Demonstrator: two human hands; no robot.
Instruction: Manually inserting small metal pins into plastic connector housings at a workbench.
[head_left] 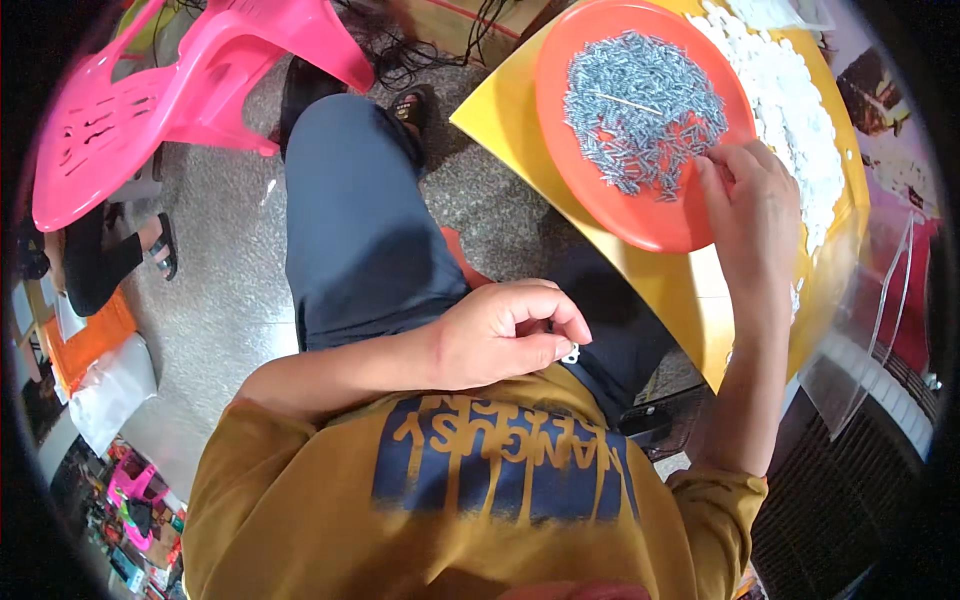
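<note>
My left hand (515, 332) is held over my lap, its thumb and forefinger pinching a small white plastic piece (571, 353). To the right, my right hand (757, 205) reaches over the near right rim of a round orange plate (640, 232). Its fingers are curled together beside many small grey metal pieces (640, 95) that look like springs. Whatever sits between those fingertips, if anything, is too small to make out. A thin pale stick (628, 103) lies on top of the metal pieces.
The plate stands on a yellow table (505, 115). A large heap of small white pieces (795, 110) spreads along the table's right side. A pink plastic chair (190, 90) stands at the far left, with another person's sandalled foot (165, 247) below it. A clear plastic panel (865, 310) is at right.
</note>
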